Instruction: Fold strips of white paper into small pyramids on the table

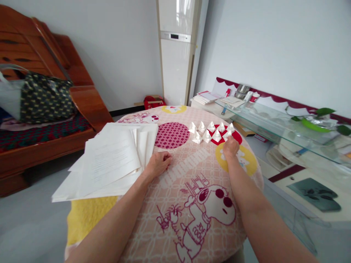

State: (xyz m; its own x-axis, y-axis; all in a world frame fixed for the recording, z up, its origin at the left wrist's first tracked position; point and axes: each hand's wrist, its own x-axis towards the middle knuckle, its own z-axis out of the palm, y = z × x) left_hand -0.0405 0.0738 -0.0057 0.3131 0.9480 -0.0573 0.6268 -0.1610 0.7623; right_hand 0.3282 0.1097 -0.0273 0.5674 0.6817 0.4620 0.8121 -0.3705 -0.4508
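Right hand (231, 147) is at the right end of the near row, fingertips up against a folded paper piece (227, 135). Knuckles block the view, so can't tell if it's pinched or only touched. Left hand (161, 160) rests on the tablecloth (219, 243) just beside the paper stack (111, 155), fingers loosely curled. No object shows in it, but the palm side is hidden; can't confirm it's empty.

Layout from where I stand: nine white folded pieces in two rows on the far right part of the table. Far row (211, 126) has five, near row (206, 137) four counting the one at the hand. All look upright, peaks up. Some sit over the red patch (238, 138) printed on the cloth. Paper stack is well apart from them, on the left, sheets fanned unevenly; top sheet carries print.

Notes on doing this bit well, my judgement: handle the piece low by its base; a squeeze at the peak would likely spread the folds. Match spacing to the neighbour on its left. Flatten any cloth wrinkle under it first, else it could lean. Back the fingers straight out toward the body, slowly; light paper probably tips on a brush. Keep left forearm off the stack edge; loose sheets could slide.
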